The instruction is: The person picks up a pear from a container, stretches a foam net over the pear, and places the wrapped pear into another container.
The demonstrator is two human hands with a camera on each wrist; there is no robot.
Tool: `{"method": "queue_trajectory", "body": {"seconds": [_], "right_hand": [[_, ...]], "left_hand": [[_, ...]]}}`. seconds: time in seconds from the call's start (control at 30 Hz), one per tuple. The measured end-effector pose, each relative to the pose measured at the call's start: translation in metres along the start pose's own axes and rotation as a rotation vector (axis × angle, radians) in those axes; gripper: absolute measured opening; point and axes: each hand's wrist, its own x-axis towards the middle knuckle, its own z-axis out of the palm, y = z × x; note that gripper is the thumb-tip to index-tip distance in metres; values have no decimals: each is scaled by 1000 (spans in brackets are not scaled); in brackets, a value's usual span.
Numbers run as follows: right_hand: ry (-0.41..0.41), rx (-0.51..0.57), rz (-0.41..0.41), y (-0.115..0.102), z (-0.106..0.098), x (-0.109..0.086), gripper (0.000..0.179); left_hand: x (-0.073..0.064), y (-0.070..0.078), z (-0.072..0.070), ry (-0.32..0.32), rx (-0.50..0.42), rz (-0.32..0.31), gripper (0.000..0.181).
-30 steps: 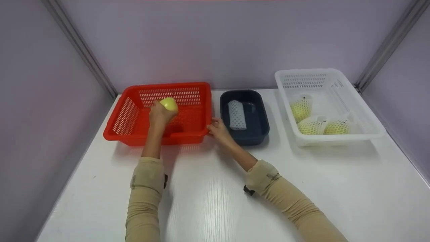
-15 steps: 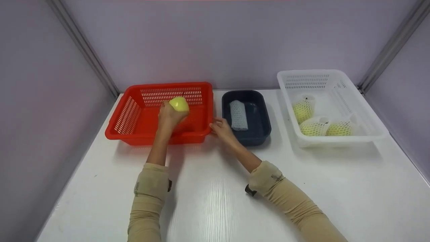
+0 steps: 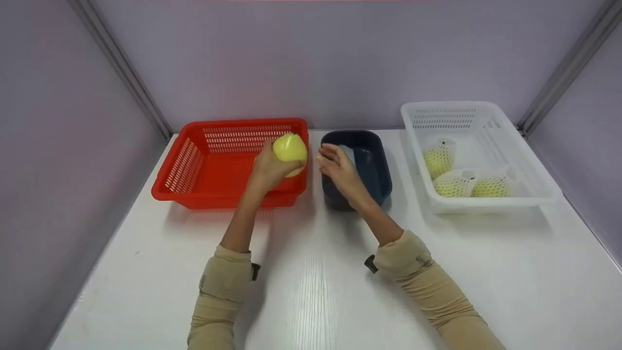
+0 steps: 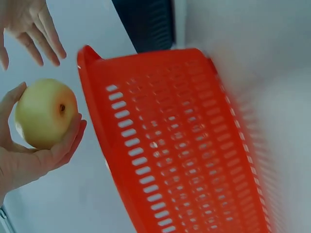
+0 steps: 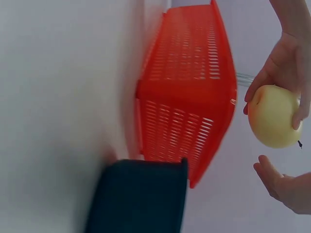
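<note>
A round yellow pear (image 3: 290, 147) with a dark stem is gripped by my left hand (image 3: 270, 170), raised at the right side of the red basket (image 3: 194, 195). Thumb and fingers lie round the fruit, seen bare in both wrist views. My right hand (image 3: 342, 173) holds nothing; its fingers are spread, just right of the pear and apart from it. Below that hand stands the dark blue box (image 3: 376, 180). Inside the box lies a white foam net sleeve (image 3: 348, 153), mostly hidden by the right hand.
On the right stands a white basket (image 3: 515, 198) with several yellow fruits (image 3: 438, 161) in foam nets. The baskets and box stand in a row on a white table (image 3: 311, 291). Grey panels (image 3: 340, 63) wall the back and sides.
My left hand has carried the pear up and to the right, from over the red basket's middle to its right side. My right hand has left the basket's rim and risen over the blue box.
</note>
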Motion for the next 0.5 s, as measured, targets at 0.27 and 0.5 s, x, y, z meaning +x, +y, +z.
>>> {"method": "queue_trajectory", "body": {"seconds": [0.27,0.5], "right_hand": [[-101,-187,14,-14,-21,-13,59],[-131,-126,22,-19,-41,-26,60]], "left_hand": [[-15,15,29,-101,-81,112,77],[-26,21,56,-97,-76,215,72]]}}
